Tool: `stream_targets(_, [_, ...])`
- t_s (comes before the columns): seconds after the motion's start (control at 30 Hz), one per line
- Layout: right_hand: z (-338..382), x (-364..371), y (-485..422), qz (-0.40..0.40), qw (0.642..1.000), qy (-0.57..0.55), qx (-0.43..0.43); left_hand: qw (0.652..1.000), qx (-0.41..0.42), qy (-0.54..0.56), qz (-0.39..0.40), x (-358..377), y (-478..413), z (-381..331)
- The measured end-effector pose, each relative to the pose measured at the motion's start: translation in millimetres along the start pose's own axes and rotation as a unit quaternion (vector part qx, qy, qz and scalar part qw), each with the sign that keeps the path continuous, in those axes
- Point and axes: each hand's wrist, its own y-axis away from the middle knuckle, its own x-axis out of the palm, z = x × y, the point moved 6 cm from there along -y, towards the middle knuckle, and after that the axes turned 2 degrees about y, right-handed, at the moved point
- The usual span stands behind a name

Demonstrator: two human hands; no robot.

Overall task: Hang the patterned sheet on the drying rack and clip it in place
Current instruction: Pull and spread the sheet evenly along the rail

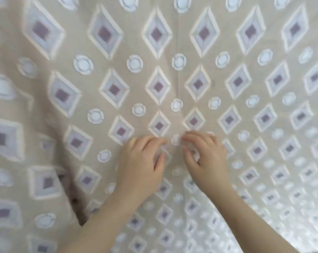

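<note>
The sheet (245, 79), beige with diamonds and rings, fills the whole view, with a straight crease (178, 79) running down its middle. The left hand (141, 165) and right hand (205, 157) sit close together at the lower end of that crease. Each grip is curled, fingers and thumb pinching the cloth, though blur hides the fingertips.

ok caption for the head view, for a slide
Left hand and right hand pinch the sheet side by side.

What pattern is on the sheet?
Beige sheet with purple-centred diamonds and pale circles; head view.
</note>
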Motion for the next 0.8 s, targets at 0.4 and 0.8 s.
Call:
stream_targets(0.4, [-152,15,233,0.29,0.873,0.079,0.383,0.918,-0.176,0.141,0.327,187,155,-16])
stream_targets(0.8, [-284,-68,318,0.331,0.769,0.05,0.544,0.84,-0.293,0.195,0.413,313,173,-136])
